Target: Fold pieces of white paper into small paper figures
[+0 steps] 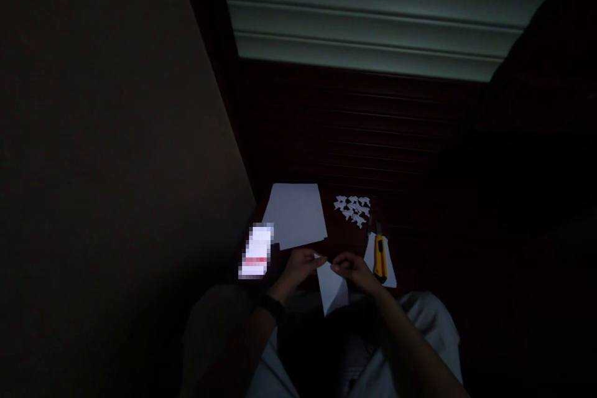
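Between my two hands hangs a small piece of white paper (pixel 332 291), its lower end narrowing to a point and a fold line or shaded flap showing on it. My left hand (pixel 302 262) pinches its upper left corner between thumb and fingers. At the upper right edge, my right hand (pixel 351 265) pinches the same paper. Both hands are close together at the near side of a small dark table. Dim light hides the finer creases.
A stack of white sheets (pixel 296 214) lies beyond my left hand, beside a lit phone (pixel 256 252) with a blurred screen. Several small folded white paper shapes (pixel 353 209) sit at the back right. A yellow utility knife (pixel 380 258) rests on a white paper piece (pixel 390 275).
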Available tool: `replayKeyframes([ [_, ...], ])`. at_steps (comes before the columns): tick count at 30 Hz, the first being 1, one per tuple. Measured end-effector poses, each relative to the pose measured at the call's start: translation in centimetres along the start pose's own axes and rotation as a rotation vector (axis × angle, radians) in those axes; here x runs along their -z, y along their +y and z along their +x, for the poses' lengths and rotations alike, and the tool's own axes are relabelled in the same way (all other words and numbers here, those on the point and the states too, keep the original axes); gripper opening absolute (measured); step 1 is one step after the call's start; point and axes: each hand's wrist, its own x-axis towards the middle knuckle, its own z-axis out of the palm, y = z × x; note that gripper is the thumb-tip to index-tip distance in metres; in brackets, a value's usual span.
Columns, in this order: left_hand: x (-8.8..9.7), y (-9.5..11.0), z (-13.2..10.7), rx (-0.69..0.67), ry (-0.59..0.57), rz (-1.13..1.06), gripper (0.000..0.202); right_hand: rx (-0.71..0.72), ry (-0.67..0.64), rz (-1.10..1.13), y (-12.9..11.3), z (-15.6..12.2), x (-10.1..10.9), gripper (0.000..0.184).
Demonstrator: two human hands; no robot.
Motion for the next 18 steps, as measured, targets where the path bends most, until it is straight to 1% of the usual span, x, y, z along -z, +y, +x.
replayKeyframes([
  [2,0.2,0.3,0.4,-0.027,0.010,0.029,0.038,0.012,-0.022,-0.067,-0.2,0.7,0.5,0.036],
  [3,0.4,0.5,0.7,-0.036,0.009,0.043,0.038,0.025,-0.033,-0.130,-0.5,1.1,0.8,0.036],
  [4,0.6,0.7,0.9,-0.043,0.002,0.060,0.037,0.045,-0.015,-0.217,-1.1,1.4,1.1,0.035],
  [6,1.0,1.2,1.3,-0.056,-0.035,0.117,0.034,0.141,0.007,-0.454,-2.6,1.9,1.6,0.029],
  [8,1.4,1.7,1.6,-0.084,-0.083,0.224,0.030,0.274,0.030,-0.693,-4.4,2.3,1.9,0.022],
  [10,1.7,2.4,1.6,-0.140,-0.109,0.364,0.027,0.369,0.019,-0.852,-6.0,2.4,1.9,0.017],
  [12,1.8,3.0,1.5,-0.204,-0.102,0.482,0.025,0.426,-0.006,-0.930,-7.0,2.5,1.8,0.014],
  [14,1.8,3.6,1.2,-0.254,-0.089,0.556,0.023,0.474,-0.053,-0.959,-7.6,2.6,1.6,0.014],
  [18,1.6,4.5,0.7,-0.302,-0.100,0.632,0.022,0.545,-0.111,-0.980,-8.3,2.5,1.4,0.021],
])
